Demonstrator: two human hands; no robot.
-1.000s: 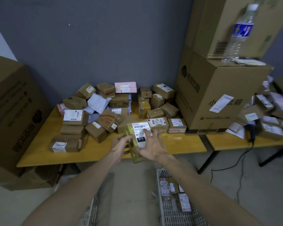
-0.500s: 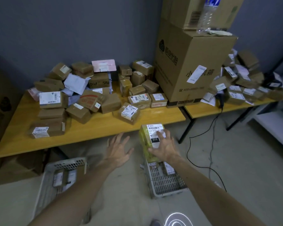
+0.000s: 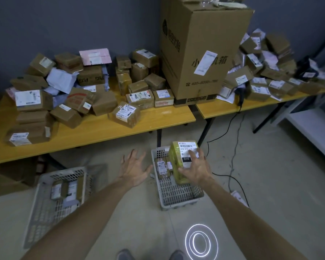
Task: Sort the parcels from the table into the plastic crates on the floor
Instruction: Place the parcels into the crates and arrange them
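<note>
Hands reach out over a concrete floor. Right hand (image 3: 195,168) grips a yellow parcel (image 3: 180,162) (white label marked 010) above the right crate (image 3: 176,196), which seems to hold a few small parcels. Left hand (image 3: 134,168) hovers beside it, fingers spread, holding nothing. Left crate (image 3: 45,207) sits near the table (image 3: 94,128) piled with parcels.

bare floor (image 3: 270,184) between 2 crates, cable (image 3: 233,166) right, table (image 3: 101,132) behind
</note>
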